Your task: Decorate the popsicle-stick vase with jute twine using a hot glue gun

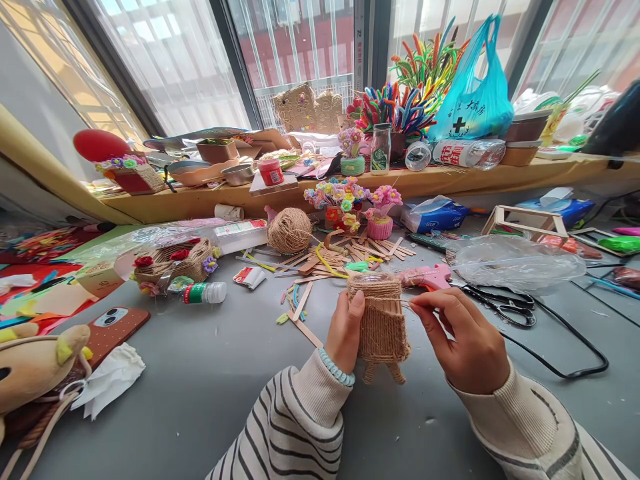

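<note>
My left hand (346, 331) grips a small cup wrapped in jute twine (381, 320), thumb pressed on its side, above the grey table (210, 387). Two twine-covered legs stick out below the cup. My right hand (463, 337) pinches the loose twine strand at the cup's right side, near the rim. Both sleeves are cream with dark stripes, and a pale blue bracelet sits on my left wrist. A ball of jute twine (289, 230) lies further back on the table.
A pink glue gun (430, 276), black scissors (505, 307) and a black cable lie right of the cup. Wooden sticks (370, 248), small flower pots (380, 213), a red phone (113, 327), a woven basket (173, 263) and clear plastic are scattered around. A cluttered wooden sill runs behind.
</note>
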Demonstrator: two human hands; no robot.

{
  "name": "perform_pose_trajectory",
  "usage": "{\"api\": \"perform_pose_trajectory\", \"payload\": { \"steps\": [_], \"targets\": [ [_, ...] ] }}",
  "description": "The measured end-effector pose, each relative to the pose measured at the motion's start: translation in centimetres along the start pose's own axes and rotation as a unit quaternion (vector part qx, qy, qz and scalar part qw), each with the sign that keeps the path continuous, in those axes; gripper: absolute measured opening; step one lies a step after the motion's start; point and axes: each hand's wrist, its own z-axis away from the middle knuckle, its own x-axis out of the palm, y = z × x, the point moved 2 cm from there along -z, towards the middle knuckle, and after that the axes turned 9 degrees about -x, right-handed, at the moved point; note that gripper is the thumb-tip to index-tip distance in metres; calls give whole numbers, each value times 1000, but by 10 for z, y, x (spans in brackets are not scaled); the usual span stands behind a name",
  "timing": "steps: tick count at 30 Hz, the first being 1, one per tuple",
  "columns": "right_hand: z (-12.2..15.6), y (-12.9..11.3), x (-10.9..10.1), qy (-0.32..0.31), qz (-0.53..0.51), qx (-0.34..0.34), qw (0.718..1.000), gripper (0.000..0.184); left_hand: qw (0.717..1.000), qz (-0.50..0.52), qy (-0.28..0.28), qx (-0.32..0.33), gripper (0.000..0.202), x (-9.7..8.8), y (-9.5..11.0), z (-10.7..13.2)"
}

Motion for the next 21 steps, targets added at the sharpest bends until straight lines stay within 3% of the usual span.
{"api": "perform_pose_trajectory", "payload": {
  "steps": [21],
  "targets": [
    [2,1,-3,3,3,8,1000,16,1000,13,-26,-2,50,2,-1,1]
  ]
}}
